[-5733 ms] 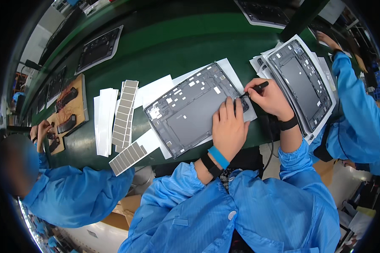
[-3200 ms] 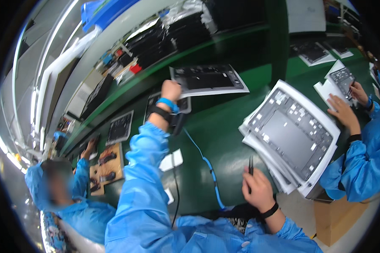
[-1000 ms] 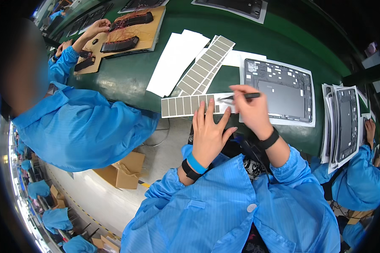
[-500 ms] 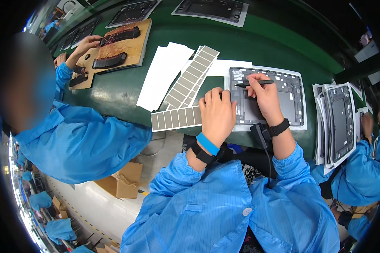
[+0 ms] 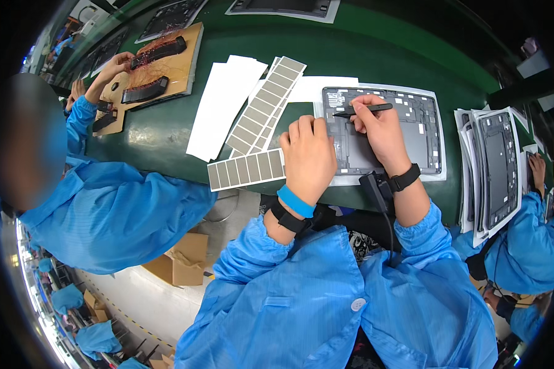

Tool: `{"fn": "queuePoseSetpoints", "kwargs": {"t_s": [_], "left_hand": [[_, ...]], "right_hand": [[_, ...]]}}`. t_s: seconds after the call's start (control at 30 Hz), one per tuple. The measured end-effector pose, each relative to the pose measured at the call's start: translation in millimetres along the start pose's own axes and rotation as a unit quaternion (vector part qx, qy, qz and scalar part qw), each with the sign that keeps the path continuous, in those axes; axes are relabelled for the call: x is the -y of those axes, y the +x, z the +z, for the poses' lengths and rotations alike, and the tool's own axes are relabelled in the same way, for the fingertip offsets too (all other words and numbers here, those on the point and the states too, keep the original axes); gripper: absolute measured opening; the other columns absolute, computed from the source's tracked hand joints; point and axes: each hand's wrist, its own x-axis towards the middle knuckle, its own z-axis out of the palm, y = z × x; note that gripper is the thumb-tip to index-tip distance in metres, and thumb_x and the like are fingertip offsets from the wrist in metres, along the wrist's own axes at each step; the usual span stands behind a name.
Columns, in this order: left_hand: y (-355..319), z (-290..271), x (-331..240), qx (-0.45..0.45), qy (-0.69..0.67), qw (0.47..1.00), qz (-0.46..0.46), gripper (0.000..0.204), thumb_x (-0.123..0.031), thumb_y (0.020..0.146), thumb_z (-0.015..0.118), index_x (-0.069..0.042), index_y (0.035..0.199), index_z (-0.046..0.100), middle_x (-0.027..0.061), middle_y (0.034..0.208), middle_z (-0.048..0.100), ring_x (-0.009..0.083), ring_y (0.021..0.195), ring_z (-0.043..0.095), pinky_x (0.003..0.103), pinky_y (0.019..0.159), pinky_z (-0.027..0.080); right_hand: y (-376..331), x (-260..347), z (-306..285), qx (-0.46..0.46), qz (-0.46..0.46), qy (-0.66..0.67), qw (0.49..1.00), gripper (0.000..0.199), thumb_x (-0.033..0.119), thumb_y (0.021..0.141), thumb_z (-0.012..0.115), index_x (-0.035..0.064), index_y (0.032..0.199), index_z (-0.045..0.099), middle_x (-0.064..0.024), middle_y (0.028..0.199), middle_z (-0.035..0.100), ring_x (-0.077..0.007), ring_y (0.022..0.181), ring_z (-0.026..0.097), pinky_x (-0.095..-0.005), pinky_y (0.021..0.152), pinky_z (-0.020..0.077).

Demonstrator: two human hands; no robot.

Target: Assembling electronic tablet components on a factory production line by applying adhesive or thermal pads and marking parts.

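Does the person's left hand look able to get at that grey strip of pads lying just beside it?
Probably yes. The left hand rests flat at the dark panel, and the strip of grey pads lies right beside it on the green table, nothing between them.

Left hand (image 5: 309, 155) flat, palm down; right hand (image 5: 378, 126) fingers pinched closed.

green table (image 5: 166, 138), grey panel (image 5: 412, 132), black pen (image 5: 363, 111), white sheets (image 5: 224, 104), blue sleeves (image 5: 277, 270)

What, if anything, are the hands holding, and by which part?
The right hand pinches black tweezers near their rear end; the left hand rests flat on the grey panel, holding nothing.
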Motion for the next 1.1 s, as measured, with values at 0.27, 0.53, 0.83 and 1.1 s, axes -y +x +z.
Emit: {"fn": "queuePoseSetpoints", "kwargs": {"t_s": [0.27,0.53,0.83,1.1], "left_hand": [[5,10,-9,0.006,0.089,0.995,0.035,0.046,-0.033,0.085,0.067,-0.004,0.120,0.062,0.0098,0.099,0.054,0.0261,0.097,0.052,0.042,0.083,0.038],[-12,-21,-4,-0.020,0.024,0.999,0.014,0.055,-0.038,0.086,0.066,-0.015,0.135,0.056,0.0243,0.139,0.042,0.0431,0.125,0.041,0.052,0.101,0.035],[-106,-55,28,0.107,0.059,0.992,-0.029,0.065,-0.048,0.084,0.066,-0.022,0.141,0.051,0.0275,0.149,0.030,0.0490,0.137,0.028,0.057,0.110,0.029],[-110,-47,31,0.086,0.055,0.994,-0.029,0.068,-0.054,0.081,0.066,-0.023,0.140,0.052,0.0273,0.150,0.029,0.0487,0.137,0.028,0.061,0.107,0.030]], "right_hand": [[1,-3,-3,0.012,0.007,0.013,1.000,0.012,0.011,0.094,0.059,-0.0007,0.097,0.063,-0.0030,0.072,0.061,-0.0065,0.061,0.054,-0.0207,0.056,0.0428],[-8,13,-13,-0.108,-0.116,0.073,0.985,0.019,0.017,0.097,0.057,0.0006,0.090,0.063,-0.0053,0.070,0.063,-0.0058,0.058,0.053,-0.0202,0.052,0.0398],[-73,-5,57,0.096,-0.019,-0.097,0.990,0.016,0.013,0.092,0.062,-0.0012,0.085,0.063,-0.0059,0.067,0.065,-0.0082,0.056,0.059,-0.0223,0.052,0.0449],[-77,-5,73,0.109,-0.030,-0.130,0.985,0.014,0.008,0.091,0.061,-0.0043,0.093,0.067,-0.0077,0.068,0.067,-0.0097,0.057,0.062,-0.0243,0.053,0.0489]]}}
